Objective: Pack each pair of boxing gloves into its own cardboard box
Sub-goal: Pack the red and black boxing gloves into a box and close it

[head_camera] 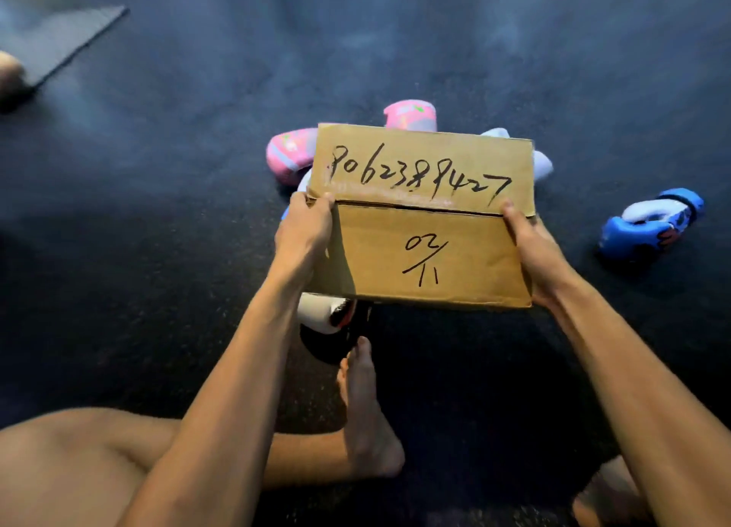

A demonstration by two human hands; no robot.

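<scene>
Left hand (306,226) and right hand (534,245) grasp the box (423,226) at its 9 and 3 o'clock ends. Stiff cardboard, probably light; the ends look the surest hold.

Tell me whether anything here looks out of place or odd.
Nothing looks damaged or spilled. One blue glove lies alone on the floor to the right, apart from the pink gloves and others clustered behind and under the cardboard box. The left hand and right hand hold that box with its flaps closed.
</scene>
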